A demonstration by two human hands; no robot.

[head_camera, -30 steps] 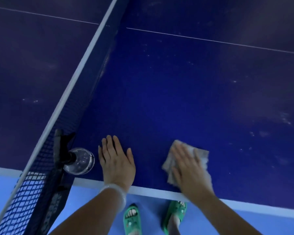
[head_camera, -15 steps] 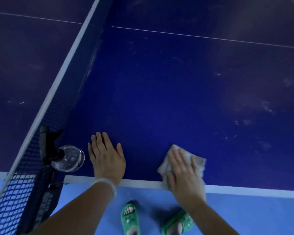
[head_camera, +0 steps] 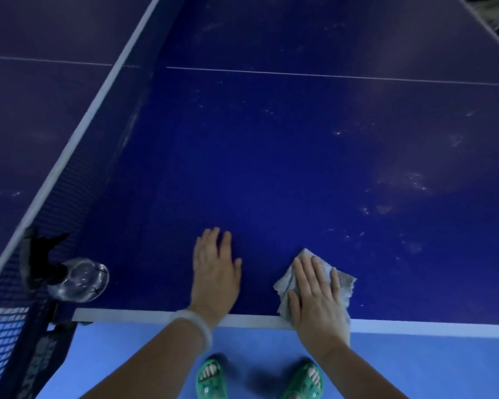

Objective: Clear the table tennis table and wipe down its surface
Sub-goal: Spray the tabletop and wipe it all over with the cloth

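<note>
The dark blue table tennis table (head_camera: 271,174) fills the view, its white near edge running below my hands. My right hand (head_camera: 314,298) lies flat with straight fingers on a crumpled grey cloth (head_camera: 344,283), pressing it onto the table at the near edge. My left hand (head_camera: 215,272) rests flat on the bare surface to the left of the cloth, a pale bracelet on its wrist. Pale smudges and specks mark the surface at the right.
The net (head_camera: 69,156) runs diagonally from lower left to the top. A clear spray bottle (head_camera: 75,279) with a black trigger head lies by the net post at the near edge. My feet in green sandals (head_camera: 212,375) stand on the light blue floor.
Both hands and the cloth have shifted to the right along the near edge, away from the spray bottle. The view has moved right with them.
</note>
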